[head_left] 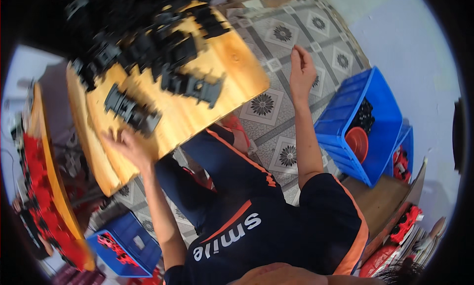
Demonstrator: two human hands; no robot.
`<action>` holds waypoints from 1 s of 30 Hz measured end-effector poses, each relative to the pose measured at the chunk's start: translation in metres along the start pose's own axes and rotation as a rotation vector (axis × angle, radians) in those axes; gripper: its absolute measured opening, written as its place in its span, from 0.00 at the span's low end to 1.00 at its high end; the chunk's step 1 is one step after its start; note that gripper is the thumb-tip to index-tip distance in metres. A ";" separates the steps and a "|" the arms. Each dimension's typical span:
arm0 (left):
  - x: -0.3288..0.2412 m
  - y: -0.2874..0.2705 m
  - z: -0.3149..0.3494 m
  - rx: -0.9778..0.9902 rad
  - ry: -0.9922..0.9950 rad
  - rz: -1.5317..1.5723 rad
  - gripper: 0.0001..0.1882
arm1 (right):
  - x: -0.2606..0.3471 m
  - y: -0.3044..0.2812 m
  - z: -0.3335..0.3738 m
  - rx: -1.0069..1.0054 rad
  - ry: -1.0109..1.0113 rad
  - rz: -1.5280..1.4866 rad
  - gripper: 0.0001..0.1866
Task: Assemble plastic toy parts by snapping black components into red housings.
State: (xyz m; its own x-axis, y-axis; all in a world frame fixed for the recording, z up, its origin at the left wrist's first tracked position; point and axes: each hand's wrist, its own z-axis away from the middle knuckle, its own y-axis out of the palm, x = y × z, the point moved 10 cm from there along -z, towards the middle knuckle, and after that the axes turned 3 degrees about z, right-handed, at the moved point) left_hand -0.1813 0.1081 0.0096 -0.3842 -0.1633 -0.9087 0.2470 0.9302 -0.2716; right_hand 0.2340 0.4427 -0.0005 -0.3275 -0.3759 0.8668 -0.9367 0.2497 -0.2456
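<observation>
My left hand [129,146] is over the near left part of a wooden table [237,63], slightly blurred, with its fingers apart. Just beyond its fingertips lies a black plastic part [129,109], a frame-like piece with notched ends. A similar black part [203,90] rests farther right, at the edge of a large heap of black plastic parts [143,48]. Away from the table, my right hand [302,75] is raised above the patterned floor, its fingers curled together. Whatever may be between those fingertips cannot be made out.
A blue bin [340,129] on the right holds black parts and a red bowl [356,143]. Another blue bin [143,240] with red parts stands at lower left. Red parts [44,196] line a wooden board at the far left. Patterned tiles [261,105] cover the floor.
</observation>
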 end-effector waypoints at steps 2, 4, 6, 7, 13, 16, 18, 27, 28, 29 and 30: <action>0.009 -0.004 0.000 -0.036 0.020 -0.016 0.36 | -0.098 -0.012 0.013 -0.039 0.183 0.034 0.15; 0.011 -0.006 0.004 -0.086 0.011 0.056 0.37 | -0.186 -0.009 0.042 -0.046 0.334 0.001 0.16; 0.012 -0.026 0.005 -0.145 0.059 -0.015 0.37 | -0.233 0.010 0.082 0.022 0.427 0.083 0.17; 0.006 -0.029 0.010 -0.232 0.040 -0.030 0.37 | -0.254 0.016 0.102 0.010 0.461 0.084 0.17; 0.001 -0.046 0.012 -0.390 0.121 -0.411 0.36 | -0.292 0.085 0.149 0.162 0.677 -0.027 0.25; 0.003 -0.057 0.004 -0.367 0.182 -0.547 0.35 | -0.256 0.136 0.097 0.284 0.311 0.047 0.39; -0.004 -0.050 0.008 -0.378 0.167 -0.553 0.36 | -0.238 0.188 0.056 0.363 0.194 0.105 0.46; 0.002 -0.040 0.017 -0.373 0.075 -0.558 0.36 | -0.286 0.419 -0.012 0.996 0.373 0.282 0.67; 0.000 -0.043 0.017 -0.367 0.116 -0.589 0.36 | -0.285 0.427 -0.012 1.029 0.361 0.263 0.66; 0.001 -0.047 0.016 -0.381 0.112 -0.585 0.36 | -0.286 0.434 -0.010 1.061 0.352 0.246 0.64; -0.001 -0.045 0.015 -0.376 0.119 -0.568 0.36 | -0.288 0.437 -0.009 1.065 0.340 0.250 0.64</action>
State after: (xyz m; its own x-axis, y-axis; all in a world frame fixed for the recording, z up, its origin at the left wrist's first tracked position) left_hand -0.1788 0.0617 0.0175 -0.4632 -0.6417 -0.6113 -0.3386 0.7656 -0.5471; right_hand -0.0794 0.6678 -0.3538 -0.6205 -0.1213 0.7748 -0.5326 -0.6600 -0.5299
